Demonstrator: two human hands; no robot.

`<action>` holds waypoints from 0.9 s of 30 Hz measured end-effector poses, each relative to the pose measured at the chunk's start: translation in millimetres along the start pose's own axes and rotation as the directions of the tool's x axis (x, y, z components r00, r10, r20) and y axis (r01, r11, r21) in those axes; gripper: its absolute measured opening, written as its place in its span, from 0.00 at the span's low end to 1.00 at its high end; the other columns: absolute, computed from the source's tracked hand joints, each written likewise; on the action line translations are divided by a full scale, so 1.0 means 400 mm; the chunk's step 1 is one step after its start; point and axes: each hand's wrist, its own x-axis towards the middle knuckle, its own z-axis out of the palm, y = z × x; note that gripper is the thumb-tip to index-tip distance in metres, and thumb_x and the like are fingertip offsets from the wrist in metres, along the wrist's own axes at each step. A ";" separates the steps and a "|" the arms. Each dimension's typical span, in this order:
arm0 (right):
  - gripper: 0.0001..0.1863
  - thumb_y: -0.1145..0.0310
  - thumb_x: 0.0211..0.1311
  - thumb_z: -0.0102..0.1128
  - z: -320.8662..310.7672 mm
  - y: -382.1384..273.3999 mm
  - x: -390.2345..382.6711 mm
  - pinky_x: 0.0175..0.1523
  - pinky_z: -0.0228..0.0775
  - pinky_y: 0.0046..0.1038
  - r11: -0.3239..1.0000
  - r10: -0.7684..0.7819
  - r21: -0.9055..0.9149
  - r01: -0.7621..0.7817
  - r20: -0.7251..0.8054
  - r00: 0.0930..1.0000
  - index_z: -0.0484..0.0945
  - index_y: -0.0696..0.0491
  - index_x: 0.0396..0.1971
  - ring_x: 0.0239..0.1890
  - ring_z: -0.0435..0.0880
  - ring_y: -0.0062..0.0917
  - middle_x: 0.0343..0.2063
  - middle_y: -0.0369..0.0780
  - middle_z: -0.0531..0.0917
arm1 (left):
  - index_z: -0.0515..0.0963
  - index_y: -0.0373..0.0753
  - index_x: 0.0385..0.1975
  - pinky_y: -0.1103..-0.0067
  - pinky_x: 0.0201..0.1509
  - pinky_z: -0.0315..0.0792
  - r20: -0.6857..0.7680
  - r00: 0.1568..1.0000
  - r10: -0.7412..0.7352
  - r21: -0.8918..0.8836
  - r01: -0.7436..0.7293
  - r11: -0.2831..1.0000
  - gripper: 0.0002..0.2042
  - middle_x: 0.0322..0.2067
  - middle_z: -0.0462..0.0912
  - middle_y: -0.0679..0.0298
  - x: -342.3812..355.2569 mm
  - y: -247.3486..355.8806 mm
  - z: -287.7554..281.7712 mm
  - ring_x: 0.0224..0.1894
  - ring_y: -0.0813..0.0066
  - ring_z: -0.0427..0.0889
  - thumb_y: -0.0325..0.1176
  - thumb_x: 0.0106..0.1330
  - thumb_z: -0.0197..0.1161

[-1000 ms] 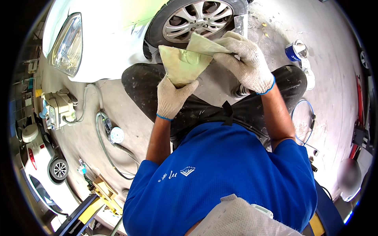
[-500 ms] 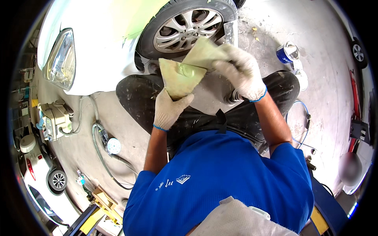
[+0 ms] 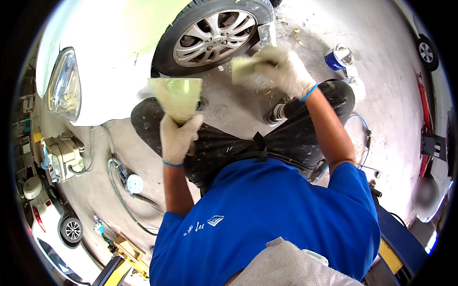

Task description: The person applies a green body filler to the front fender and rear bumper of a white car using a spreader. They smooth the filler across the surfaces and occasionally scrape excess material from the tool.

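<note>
My left hand (image 3: pixel 175 140), in a white knit glove, grips the narrow end of a putty spreader (image 3: pixel 177 94). Its wide edge points away from me, and yellow-green filler coats the blade. My gloved right hand (image 3: pixel 290 71) is closed on a second putty spreader (image 3: pixel 242 70), which is smeared by motion and held apart from the first. Beyond both hands is a pale car body (image 3: pixel 105 57) with a yellow-green patch near the wheel arch. The front wheel (image 3: pixel 215 40) lies just past the spreaders.
A blue-and-white can (image 3: pixel 338 58) stands on the floor at the right. To the left lie a round-pad sander (image 3: pixel 134 183) with its hose and a beige machine (image 3: pixel 64 155). A thin blue hose (image 3: pixel 366 138) runs beside my right knee. Other cars stand at both sides.
The two spreaders, touching or overlapping before, are now apart. My left hand has moved left and turned its spreader's edge outward; my right hand has swung slightly left and up.
</note>
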 end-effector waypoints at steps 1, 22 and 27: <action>0.10 0.70 0.57 0.65 -0.028 0.018 0.018 0.47 0.77 0.30 0.997 0.080 0.007 -0.079 -0.099 0.992 0.84 0.56 0.38 0.37 0.84 0.29 0.34 0.41 0.85 | 0.77 0.34 0.28 0.83 0.12 0.58 -0.045 0.998 -0.032 -0.007 0.032 0.999 0.09 0.13 0.72 0.68 -0.007 -0.004 -0.021 0.10 0.83 0.68 0.33 0.58 0.68; 0.14 0.80 0.56 0.58 -0.222 0.982 0.348 0.40 0.85 0.28 0.693 0.708 0.558 -0.456 -0.410 0.574 0.77 0.62 0.44 0.32 0.86 0.28 0.34 0.43 0.84 | 0.72 0.31 0.36 0.83 0.16 0.65 -0.519 0.852 -0.062 0.110 0.139 0.984 0.14 0.18 0.75 0.65 -0.014 -0.169 -0.143 0.13 0.81 0.72 0.29 0.56 0.70; 0.11 0.80 0.55 0.60 -0.214 1.153 0.363 0.40 0.82 0.27 0.716 0.647 0.639 -0.281 -0.457 0.610 0.80 0.59 0.40 0.32 0.86 0.29 0.33 0.42 0.84 | 0.71 0.29 0.38 0.83 0.16 0.66 -0.518 0.854 -0.047 0.155 0.148 0.977 0.15 0.19 0.75 0.64 0.007 -0.145 -0.127 0.13 0.80 0.72 0.28 0.57 0.69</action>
